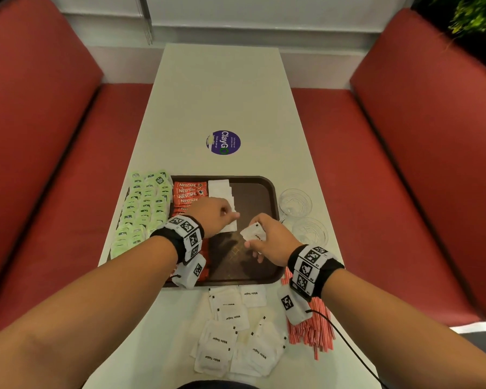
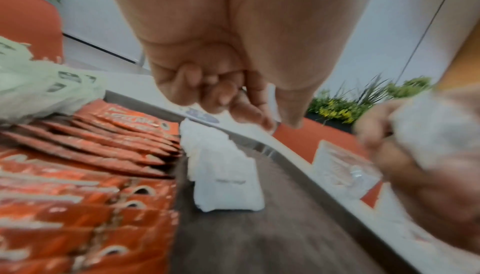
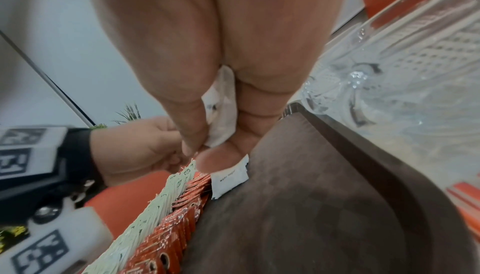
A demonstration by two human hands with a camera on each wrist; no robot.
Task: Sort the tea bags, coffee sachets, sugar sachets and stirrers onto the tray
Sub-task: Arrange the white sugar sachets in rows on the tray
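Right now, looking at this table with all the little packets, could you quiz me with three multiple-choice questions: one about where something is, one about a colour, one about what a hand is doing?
1. Where does the loose pile of white sugar sachets lie?
A. on the table, nearer the person than the dark brown plastic tray
B. inside a glass
C. on the red bench

2. What colour are the coffee sachets on the tray?
A. blue
B. red-orange
C. black

3. What is the right hand doing?
A. lying flat on the table
B. gripping a glass
C. holding a white sugar sachet over the tray

Answers: 1 A, the pile sits just outside the tray's near edge. 2 B, the head view shows them in a red-orange row. 3 C, the right wrist view shows the fingers pinching the packet.
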